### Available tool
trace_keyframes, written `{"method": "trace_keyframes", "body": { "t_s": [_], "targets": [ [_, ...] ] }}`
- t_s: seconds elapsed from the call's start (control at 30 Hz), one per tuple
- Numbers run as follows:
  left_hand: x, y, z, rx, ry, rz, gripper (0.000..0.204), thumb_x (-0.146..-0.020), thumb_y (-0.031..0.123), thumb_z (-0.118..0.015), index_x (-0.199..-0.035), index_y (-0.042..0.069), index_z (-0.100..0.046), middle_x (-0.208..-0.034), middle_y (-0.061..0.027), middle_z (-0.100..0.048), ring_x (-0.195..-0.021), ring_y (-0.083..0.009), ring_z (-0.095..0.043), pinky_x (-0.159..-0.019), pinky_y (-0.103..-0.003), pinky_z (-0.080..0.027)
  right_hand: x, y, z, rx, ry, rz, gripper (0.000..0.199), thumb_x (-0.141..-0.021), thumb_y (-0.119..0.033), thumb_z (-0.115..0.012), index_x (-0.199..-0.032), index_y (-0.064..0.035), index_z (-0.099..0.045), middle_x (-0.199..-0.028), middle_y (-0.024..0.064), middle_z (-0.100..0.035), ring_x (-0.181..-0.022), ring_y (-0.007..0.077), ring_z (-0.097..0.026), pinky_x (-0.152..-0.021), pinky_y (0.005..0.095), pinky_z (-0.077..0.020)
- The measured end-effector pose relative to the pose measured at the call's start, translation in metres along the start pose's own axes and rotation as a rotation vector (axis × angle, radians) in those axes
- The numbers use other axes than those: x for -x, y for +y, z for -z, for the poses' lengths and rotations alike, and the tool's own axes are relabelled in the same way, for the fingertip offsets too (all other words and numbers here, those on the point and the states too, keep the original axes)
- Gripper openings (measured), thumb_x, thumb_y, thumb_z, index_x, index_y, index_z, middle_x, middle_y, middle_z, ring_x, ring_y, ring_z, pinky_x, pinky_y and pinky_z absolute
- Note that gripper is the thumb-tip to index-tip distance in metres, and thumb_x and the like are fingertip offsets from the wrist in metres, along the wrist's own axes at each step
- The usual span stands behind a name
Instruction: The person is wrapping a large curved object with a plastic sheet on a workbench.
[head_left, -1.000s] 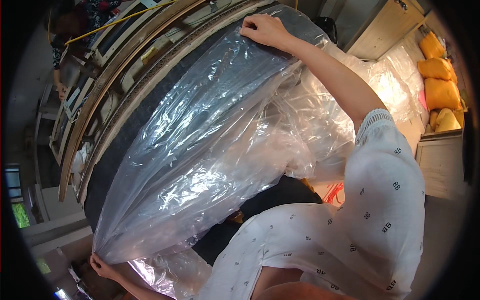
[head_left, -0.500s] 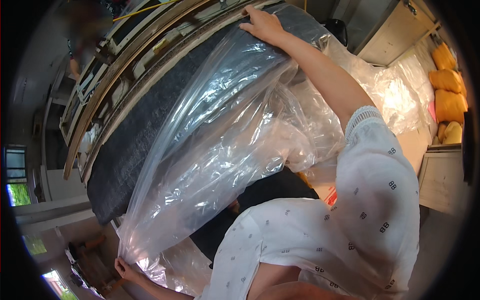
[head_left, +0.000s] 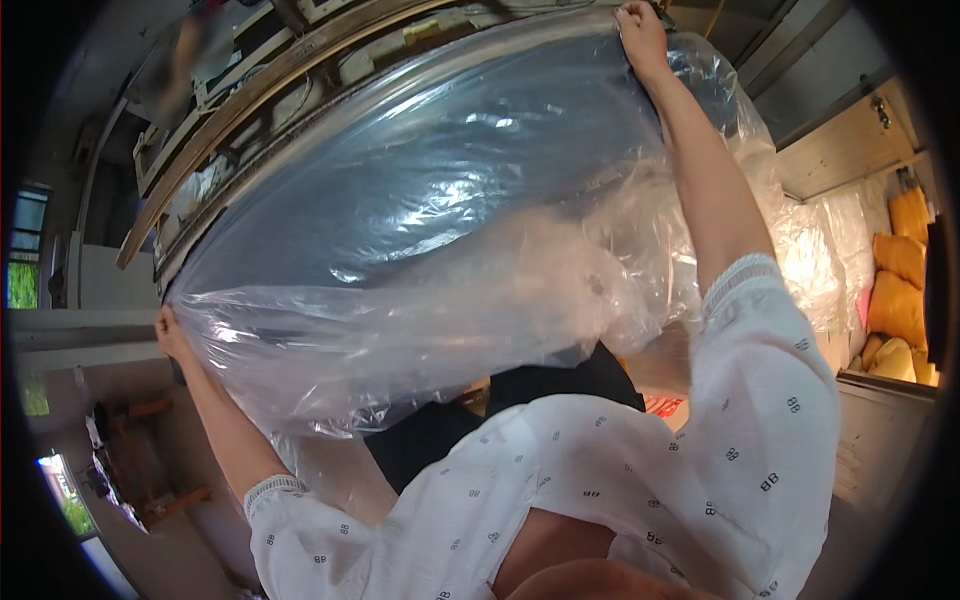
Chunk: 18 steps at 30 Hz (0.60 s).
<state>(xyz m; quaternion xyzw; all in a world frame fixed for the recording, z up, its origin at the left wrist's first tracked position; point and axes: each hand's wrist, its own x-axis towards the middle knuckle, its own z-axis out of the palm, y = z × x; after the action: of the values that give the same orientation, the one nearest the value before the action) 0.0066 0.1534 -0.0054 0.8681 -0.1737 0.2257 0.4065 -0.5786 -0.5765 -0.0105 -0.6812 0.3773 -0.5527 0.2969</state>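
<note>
A wide sheet of clear plastic film [head_left: 430,200] is stretched across the dark, long surface [head_left: 201,238] in front of me. My left hand [head_left: 172,333] pinches the film's edge at the near left corner of that surface. At the far right, my right hand [head_left: 642,38] is closed on the film's far edge. Between both hands the edge runs fairly taut along the wooden frame. Nearer to me the film hangs in loose, shiny folds over my black-clothed lap [head_left: 560,385].
Beyond the film runs a long wooden rail [head_left: 250,105] of a frame or machine. Yellow-orange bundles [head_left: 897,300] are stacked at the right, near a pale wooden panel [head_left: 850,150]. More crumpled film [head_left: 815,255] lies beside them. A blurred person [head_left: 190,50] appears at the far left.
My left hand has moved up and away from me, carrying the film's edge to the frame. My right hand has shifted rightward. The film now covers most of the dark surface.
</note>
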Motion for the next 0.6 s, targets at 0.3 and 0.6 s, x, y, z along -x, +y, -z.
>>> {"method": "trace_keyframes", "body": {
  "t_s": [0.3,0.6],
  "targets": [
    [-0.032,0.061,-0.113,0.176,-0.071,0.127,0.035,-0.082,0.033,-0.061,-0.101,0.005,-0.065,-0.097,-0.0067,-0.064,-0.090,-0.0150,-0.056,-0.082,-0.027,-0.042,-0.021,0.009,0.027,0.261,-0.089,0.025,0.030,-0.076,-0.029,-0.063,-0.092,-0.0030,-0.064,-0.080,0.0052,-0.063,-0.075,0.0118,-0.057,-0.072,0.0252,-0.0428],
    [-0.051,0.058,-0.127,0.042,-0.048,0.106,0.039,-0.077,0.032,-0.065,-0.099,0.000,-0.065,-0.092,-0.0079,-0.064,-0.085,-0.0156,-0.055,-0.077,-0.026,-0.042,-0.025,0.009,0.024,0.494,0.089,0.204,0.036,-0.072,-0.033,-0.065,-0.086,-0.0015,-0.054,-0.088,0.0139,-0.050,-0.081,0.0256,-0.050,-0.075,0.0341,-0.0416]
  ]
}}
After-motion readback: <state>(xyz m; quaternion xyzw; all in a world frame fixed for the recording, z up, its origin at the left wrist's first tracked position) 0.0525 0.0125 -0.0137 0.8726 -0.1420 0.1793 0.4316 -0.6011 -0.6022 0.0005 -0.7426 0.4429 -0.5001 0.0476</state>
